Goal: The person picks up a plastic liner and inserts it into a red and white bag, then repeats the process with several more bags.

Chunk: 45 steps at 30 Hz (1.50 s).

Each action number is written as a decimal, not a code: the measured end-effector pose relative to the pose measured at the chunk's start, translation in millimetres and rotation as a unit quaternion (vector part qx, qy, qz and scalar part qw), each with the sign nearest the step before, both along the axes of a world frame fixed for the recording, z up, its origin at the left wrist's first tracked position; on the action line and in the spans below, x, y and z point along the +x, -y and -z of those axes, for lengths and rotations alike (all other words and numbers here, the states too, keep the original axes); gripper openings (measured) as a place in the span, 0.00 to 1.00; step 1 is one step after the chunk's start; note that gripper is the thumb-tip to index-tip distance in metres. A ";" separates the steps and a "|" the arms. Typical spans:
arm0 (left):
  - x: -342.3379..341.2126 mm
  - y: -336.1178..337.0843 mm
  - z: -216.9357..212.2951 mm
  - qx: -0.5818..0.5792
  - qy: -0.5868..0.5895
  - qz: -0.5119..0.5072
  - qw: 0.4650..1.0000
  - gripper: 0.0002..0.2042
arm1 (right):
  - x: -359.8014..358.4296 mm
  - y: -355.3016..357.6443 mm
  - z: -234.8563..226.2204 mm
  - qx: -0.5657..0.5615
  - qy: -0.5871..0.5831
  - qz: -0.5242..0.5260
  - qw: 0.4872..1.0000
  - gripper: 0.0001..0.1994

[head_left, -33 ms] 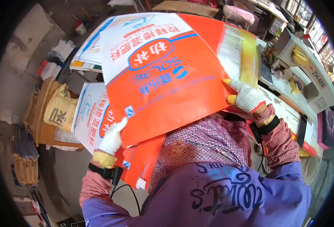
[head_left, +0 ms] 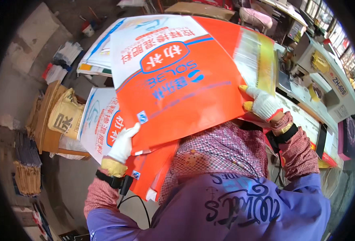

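A large flat woven sack (head_left: 177, 92), white at the far end and orange-red at the near end with blue printing, is stretched between my hands. My left hand (head_left: 122, 144), in a white glove, grips its near left corner, fingers partly hidden by the sack. At the right edge my right hand (head_left: 262, 103), gloved in white with yellow fingertips, pinches the sack. Beneath lies a matching sack (head_left: 99, 116), its white end showing at left and its orange end hanging near my lap. A clear and yellow plastic sack (head_left: 262, 60) lies beyond my right hand.
A pale industrial sewing machine (head_left: 326, 76) stands on the table at right. Another pile of sacks (head_left: 93, 60) lies at the far left. A tan sack (head_left: 67, 112) rests on a wooden stool (head_left: 47, 124). Folded stacks (head_left: 28, 168) sit on the floor at left.
The sack and both hands have shifted slightly to the right. My grip on the sack looks the same.
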<state>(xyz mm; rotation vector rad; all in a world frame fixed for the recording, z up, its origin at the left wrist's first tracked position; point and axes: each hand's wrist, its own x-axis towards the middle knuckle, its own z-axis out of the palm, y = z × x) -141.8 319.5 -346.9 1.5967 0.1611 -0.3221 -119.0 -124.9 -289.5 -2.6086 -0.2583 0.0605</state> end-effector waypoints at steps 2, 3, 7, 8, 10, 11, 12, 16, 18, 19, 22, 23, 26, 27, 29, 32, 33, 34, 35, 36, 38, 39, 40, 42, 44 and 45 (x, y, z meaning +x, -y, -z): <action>2.9 23.7 -50.1 -0.050 -0.023 -0.023 0.998 0.17 | 4.9 -2.9 3.4 0.020 -0.008 0.024 0.999 0.27; 7.9 20.7 -79.8 -0.021 -0.015 -0.011 1.000 0.16 | 9.2 -3.0 -0.3 0.025 -0.031 0.048 0.998 0.26; 3.2 9.0 -161.6 0.148 0.253 -0.072 0.953 0.13 | 58.5 -39.5 -5.4 0.037 -0.026 -0.003 0.999 0.26; -6.5 3.2 -179.6 0.209 0.286 -0.101 0.930 0.12 | 73.0 -59.1 -7.6 0.054 -0.047 0.001 0.997 0.26; -37.8 -6.8 -183.3 0.194 0.354 -0.216 0.889 0.12 | 77.6 -127.1 -32.3 -0.011 -0.015 0.004 1.000 0.27; -51.2 -15.2 -174.9 0.164 0.392 -0.257 0.868 0.12 | 93.1 -136.2 -3.3 0.018 0.150 -0.043 0.988 0.23; -71.2 -24.3 -160.7 0.171 0.398 -0.306 0.848 0.13 | 83.8 -170.6 -21.2 0.008 0.084 -0.053 0.995 0.25; -158.4 -21.6 -64.8 0.004 -0.073 -0.446 0.892 0.23 | 79.2 -253.5 75.9 -0.046 0.258 0.009 0.965 0.17; -214.7 -19.3 20.8 -0.062 -0.181 -0.358 0.914 0.22 | 72.2 -257.4 149.8 -0.157 0.068 -0.092 0.981 0.17; -219.5 2.0 24.4 -0.050 -0.207 -0.281 0.936 0.22 | 76.6 -248.8 173.6 -0.201 -0.046 -0.159 0.965 0.15; -238.4 5.8 74.7 -0.012 -0.230 -0.243 0.942 0.21 | 93.8 -207.3 257.3 -0.146 0.091 -0.201 0.964 0.14; -249.2 -1.1 95.2 0.009 -0.226 -0.299 0.927 0.27 | 74.1 -217.0 196.7 -0.179 0.046 -0.219 0.958 0.12; -194.3 -10.0 42.6 0.245 -0.162 -0.150 0.944 0.28 | 90.8 -213.2 181.0 -0.233 -0.026 -0.168 0.958 0.11; -174.9 -0.7 17.3 0.310 -0.167 -0.107 0.930 0.27 | 91.9 -214.3 187.4 -0.262 0.144 -0.052 0.953 0.11; -167.2 0.2 49.8 0.399 -0.133 -0.046 0.906 0.25 | 92.4 -202.1 200.2 -0.285 0.298 0.083 0.907 0.10; -163.5 -7.6 112.4 0.535 -0.141 0.084 0.829 0.22 | 85.8 -182.2 197.1 -0.230 0.283 0.088 0.927 0.10; -157.4 -9.8 121.0 0.584 -0.188 0.147 0.776 0.21 | 87.7 -188.1 192.3 -0.215 0.273 0.099 0.932 0.10; -145.2 -9.8 118.0 0.591 -0.176 0.180 0.766 0.21 | 81.8 -177.9 195.0 -0.202 0.261 0.113 0.937 0.10; -130.5 -9.8 114.9 0.615 -0.189 0.279 0.713 0.19 | 74.5 -172.5 196.4 -0.191 0.250 0.127 0.941 0.10; -117.2 -11.6 108.1 0.635 -0.201 0.366 0.650 0.18 | 72.8 -176.5 191.7 -0.175 0.243 0.136 0.944 0.10; -94.4 -76.2 140.2 0.636 -0.176 0.460 0.593 0.16 | 72.0 -199.2 177.3 -0.132 0.249 0.136 0.950 0.10; -73.7 -97.5 153.4 0.624 -0.153 0.545 0.538 0.14 | 65.9 -192.3 178.0 -0.116 0.250 0.141 0.951 0.10; -43.3 -61.3 102.5 0.623 -0.132 0.572 0.516 0.14 | 61.5 -173.5 186.5 -0.109 0.245 0.161 0.950 0.10; 50.3 67.4 -10.7 0.426 -0.029 0.528 0.734 0.11 | 43.7 -162.3 185.2 -0.067 0.252 0.166 0.951 0.11; 80.2 154.1 -72.7 0.340 0.028 0.377 0.861 0.09 | 33.9 -149.2 179.8 -0.027 0.268 0.162 0.949 0.11; 97.3 185.8 -86.1 0.373 0.112 0.375 0.841 0.09 | 31.9 -139.9 154.2 -0.007 0.277 0.152 0.949 0.11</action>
